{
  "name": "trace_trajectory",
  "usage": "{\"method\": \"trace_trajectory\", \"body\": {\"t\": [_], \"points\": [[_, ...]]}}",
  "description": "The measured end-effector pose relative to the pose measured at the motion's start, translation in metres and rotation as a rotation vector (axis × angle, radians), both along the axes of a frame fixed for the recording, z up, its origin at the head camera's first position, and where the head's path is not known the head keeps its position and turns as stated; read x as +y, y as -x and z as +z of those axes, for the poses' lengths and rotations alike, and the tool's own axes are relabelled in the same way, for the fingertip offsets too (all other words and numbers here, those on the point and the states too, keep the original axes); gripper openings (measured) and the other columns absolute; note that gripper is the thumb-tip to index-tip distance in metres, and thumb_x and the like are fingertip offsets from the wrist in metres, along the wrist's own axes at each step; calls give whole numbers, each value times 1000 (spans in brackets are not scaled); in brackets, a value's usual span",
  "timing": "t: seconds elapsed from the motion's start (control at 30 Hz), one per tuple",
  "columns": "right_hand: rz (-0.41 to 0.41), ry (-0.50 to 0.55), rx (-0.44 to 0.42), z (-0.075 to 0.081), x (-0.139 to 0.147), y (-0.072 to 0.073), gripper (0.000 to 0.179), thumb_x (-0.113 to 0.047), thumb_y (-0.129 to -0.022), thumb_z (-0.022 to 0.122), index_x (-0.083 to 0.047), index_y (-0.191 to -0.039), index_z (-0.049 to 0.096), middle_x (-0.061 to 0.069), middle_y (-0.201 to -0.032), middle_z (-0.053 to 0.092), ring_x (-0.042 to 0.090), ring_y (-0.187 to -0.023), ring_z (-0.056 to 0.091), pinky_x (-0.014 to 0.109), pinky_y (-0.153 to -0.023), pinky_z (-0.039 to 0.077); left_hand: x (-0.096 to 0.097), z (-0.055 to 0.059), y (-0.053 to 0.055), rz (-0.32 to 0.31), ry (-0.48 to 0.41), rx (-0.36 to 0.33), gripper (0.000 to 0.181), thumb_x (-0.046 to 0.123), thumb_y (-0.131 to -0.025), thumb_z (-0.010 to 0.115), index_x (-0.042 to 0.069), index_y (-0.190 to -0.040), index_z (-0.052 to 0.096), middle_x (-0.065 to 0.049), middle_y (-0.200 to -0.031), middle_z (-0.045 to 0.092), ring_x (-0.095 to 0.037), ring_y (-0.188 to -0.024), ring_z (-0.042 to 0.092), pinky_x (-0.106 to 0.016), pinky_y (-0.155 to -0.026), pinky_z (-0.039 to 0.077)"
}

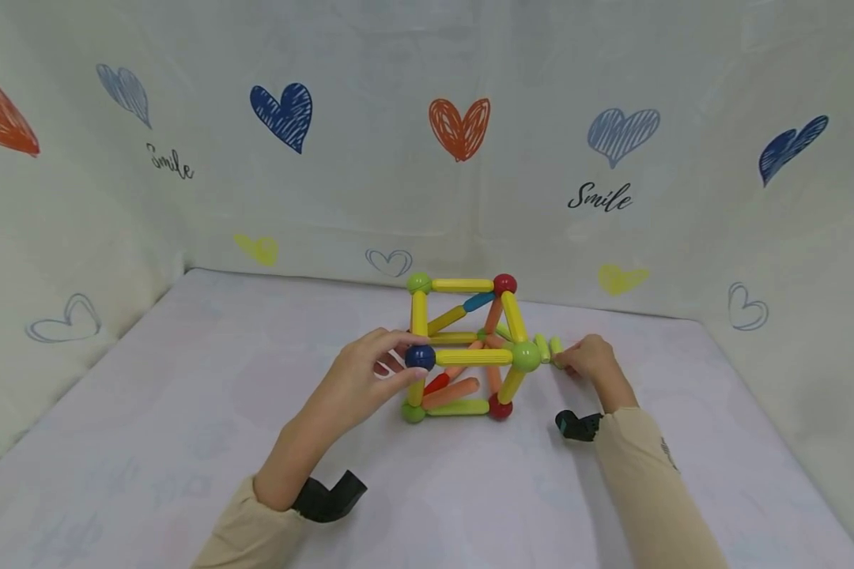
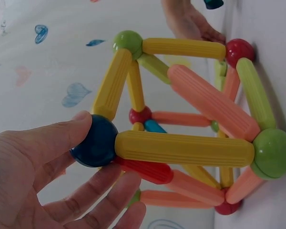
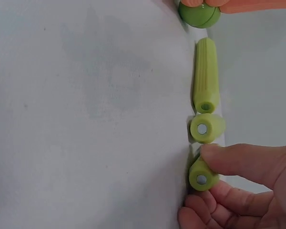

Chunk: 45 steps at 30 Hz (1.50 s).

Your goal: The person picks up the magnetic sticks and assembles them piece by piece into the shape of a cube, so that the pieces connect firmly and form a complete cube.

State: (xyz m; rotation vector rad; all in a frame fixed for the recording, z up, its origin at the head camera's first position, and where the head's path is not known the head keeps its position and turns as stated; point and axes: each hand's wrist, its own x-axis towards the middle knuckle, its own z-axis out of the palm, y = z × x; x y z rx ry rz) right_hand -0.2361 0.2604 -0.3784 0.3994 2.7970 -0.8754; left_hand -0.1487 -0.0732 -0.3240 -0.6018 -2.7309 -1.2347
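My left hand (image 1: 356,379) pinches a dark blue ball (image 2: 96,141) between thumb and fingers. That ball is the near upper left corner of a box-shaped frame of magnetic rods and balls standing on the table. A yellow rod (image 1: 474,358) runs from it to a light green ball (image 1: 526,356). Slanted orange, red and blue rods cross inside the frame. Right of the frame, my right hand (image 1: 592,363) pinches a light green magnetic rod (image 3: 203,177) lying on the table. Beside it lie a second green rod (image 3: 203,128) and a third one (image 3: 206,76), end towards the frame.
The white table (image 1: 206,442) meets a fabric backdrop (image 1: 370,182) printed with hearts and words. Black wrist mounts (image 1: 330,498) sit at both sleeves. A red ball (image 1: 500,406) and a green ball (image 1: 413,412) form the frame's near bottom corners.
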Motion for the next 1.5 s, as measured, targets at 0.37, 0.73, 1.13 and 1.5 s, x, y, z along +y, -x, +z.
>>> {"method": "trace_trajectory", "body": {"t": [0.37, 0.73, 1.13, 1.5], "points": [[-57, 186, 74, -8, 5, -27, 41, -19, -85, 58, 13, -110, 57, 4, -70, 66, 8, -63, 59, 25, -63, 46, -1, 0, 0, -12, -2, 12, 40, 25, -81, 71, 17, -119, 61, -1, -98, 60, -13, -85, 59, -26, -76, 52], [-35, 488, 197, 13, -20, -87, 48, -30, -90, 60, 5, -122, 46, 0, -94, 64, 7, -79, 62, 21, -77, 51, 0, 1, -1, -4, 2, -6, 41, 26, -81, 71, 18, -120, 61, 0, -99, 60, -12, -86, 59, -26, -76, 52], [-59, 673, 322, 10, -71, -125, 37, -23, -86, 67, 1, -112, 54, 5, -92, 67, 16, -81, 67, 19, -76, 52, 1, 1, -1, 5, -2, -5, 40, 24, -81, 71, 18, -119, 61, -1, -99, 60, -13, -86, 59, -27, -77, 53], [-132, 724, 524, -6, -116, -122, 36, -26, -81, 72, -5, -108, 62, 13, -100, 70, 7, -86, 69, 19, -75, 53, 1, 0, -1, 14, 3, -8, 40, 25, -81, 71, 18, -118, 61, -1, -98, 59, -13, -86, 59, -27, -76, 53]]}}
